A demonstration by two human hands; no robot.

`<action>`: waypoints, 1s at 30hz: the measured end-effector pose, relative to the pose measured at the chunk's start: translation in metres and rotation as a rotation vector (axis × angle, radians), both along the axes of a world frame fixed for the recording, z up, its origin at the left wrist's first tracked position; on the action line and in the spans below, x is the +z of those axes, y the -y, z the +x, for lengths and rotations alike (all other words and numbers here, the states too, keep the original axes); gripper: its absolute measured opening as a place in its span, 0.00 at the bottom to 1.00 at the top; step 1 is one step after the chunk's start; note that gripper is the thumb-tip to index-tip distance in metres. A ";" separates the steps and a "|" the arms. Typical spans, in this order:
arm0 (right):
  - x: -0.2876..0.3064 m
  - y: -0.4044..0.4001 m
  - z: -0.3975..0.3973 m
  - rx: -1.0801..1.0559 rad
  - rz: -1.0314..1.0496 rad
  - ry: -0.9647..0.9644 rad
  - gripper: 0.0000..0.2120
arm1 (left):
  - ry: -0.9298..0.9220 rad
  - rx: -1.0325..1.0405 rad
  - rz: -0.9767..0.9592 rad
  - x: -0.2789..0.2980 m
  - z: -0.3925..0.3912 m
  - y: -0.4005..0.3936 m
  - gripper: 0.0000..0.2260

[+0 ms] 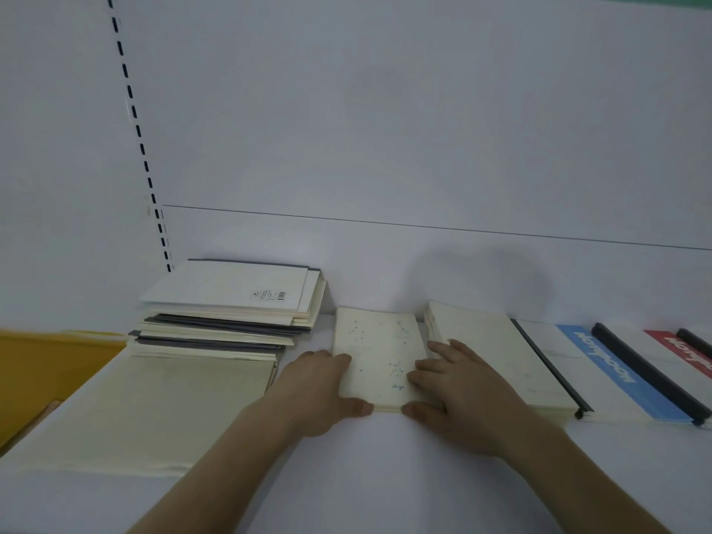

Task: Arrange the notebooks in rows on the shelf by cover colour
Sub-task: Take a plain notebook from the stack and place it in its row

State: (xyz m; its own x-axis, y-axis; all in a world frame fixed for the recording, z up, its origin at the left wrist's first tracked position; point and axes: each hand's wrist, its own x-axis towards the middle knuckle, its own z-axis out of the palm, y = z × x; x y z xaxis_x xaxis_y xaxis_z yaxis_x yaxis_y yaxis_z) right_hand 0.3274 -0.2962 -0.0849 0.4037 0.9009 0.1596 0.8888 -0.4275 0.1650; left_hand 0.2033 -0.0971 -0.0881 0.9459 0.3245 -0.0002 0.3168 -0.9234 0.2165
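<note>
The white shelf (385, 475) carries a tall, uneven stack (227, 314) near its back left, and a row of notebooks (578, 364) along the right. Between them lies a cream notebook (379, 356) with blue dots. The left hand (319, 391) and right hand (458, 395) each have their grip clamped on its sides. Pushed carelessly, it could knock the leaning stack over.

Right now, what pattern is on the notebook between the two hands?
Cream notebook with small blue constellation dots and lines, seen in the head view.
</note>
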 end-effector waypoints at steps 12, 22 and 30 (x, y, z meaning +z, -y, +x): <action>-0.020 0.000 -0.002 -0.030 0.078 0.116 0.24 | -0.003 0.015 0.140 -0.001 -0.009 0.007 0.25; -0.012 -0.004 -0.030 0.004 0.233 0.133 0.22 | 0.226 0.045 0.237 0.002 -0.034 0.020 0.23; -0.013 -0.060 -0.118 0.138 0.372 -0.023 0.23 | 0.632 0.100 0.251 0.001 -0.107 -0.033 0.14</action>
